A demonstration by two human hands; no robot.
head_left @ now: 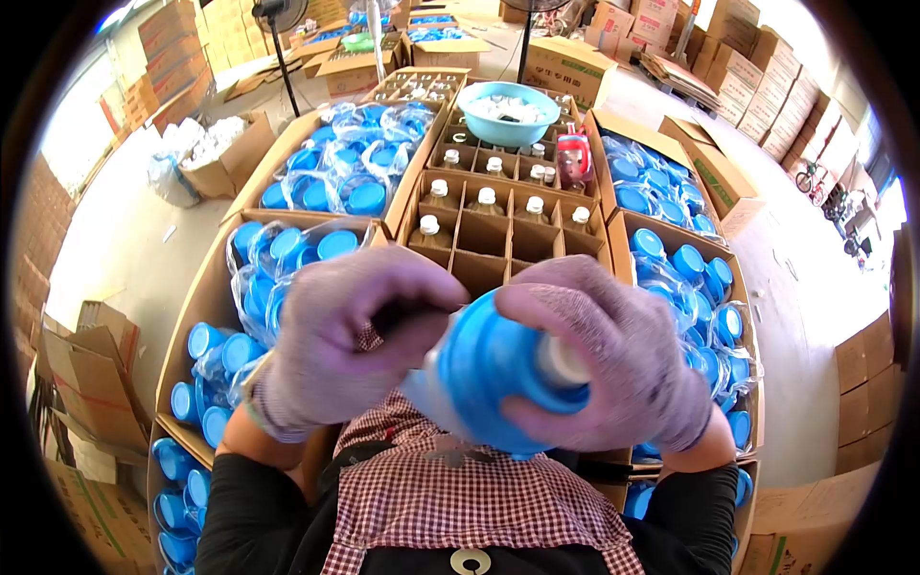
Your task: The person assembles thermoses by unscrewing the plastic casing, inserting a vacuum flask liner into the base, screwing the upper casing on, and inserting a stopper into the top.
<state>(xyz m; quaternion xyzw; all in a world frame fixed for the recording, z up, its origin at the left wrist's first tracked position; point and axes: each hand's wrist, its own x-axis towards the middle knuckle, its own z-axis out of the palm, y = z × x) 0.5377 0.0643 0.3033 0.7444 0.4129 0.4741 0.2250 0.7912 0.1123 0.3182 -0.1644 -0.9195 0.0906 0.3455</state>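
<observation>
My right hand (613,355), in a grey-purple glove, is wrapped round a blue plastic piece (489,374) with a white part (561,364) at its right side. The blue piece is tilted and blurred in front of the checked apron. Gloved too, my left hand (355,335) is at its left, thumb and fingers curled together; whatever they may hold there is too blurred to tell. Just beyond the hands is a divided carton (484,240) with white-capped bottles (487,199) in several compartments, while its nearer compartments show no bottles.
Open cartons of blue-lidded pieces in clear plastic stand at left (287,244) and right (690,259). Ahead, a light-blue basin (508,115) of white pieces sits on a carton beside a red item (574,158). Farther back are fans (278,11) and stacked boxes (767,77).
</observation>
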